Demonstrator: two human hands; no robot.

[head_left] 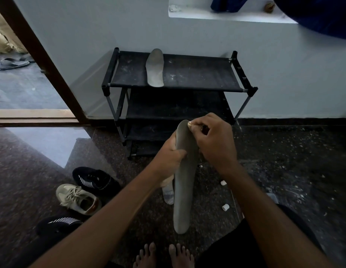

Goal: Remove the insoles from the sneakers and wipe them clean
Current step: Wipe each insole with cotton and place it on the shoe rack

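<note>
A grey insole (184,182) stands upright in front of me. My left hand (169,157) grips it around the middle, thumb across its face. My right hand (212,140) pinches its top end between thumb and fingers. A pale cloth (167,181) hangs below my left hand, partly hidden. A second grey insole (155,67) lies on the top shelf of the black shoe rack (197,74). On the floor at the left sits a beige sneaker (78,199) between two black sneakers with white stripes (95,179) (58,224).
A clear plastic bottle (168,195) lies on the floor behind the held insole. Two small white caps (223,182) (225,207) lie to the right. My bare feet (164,256) are at the bottom. An open doorway (23,89) is at the left.
</note>
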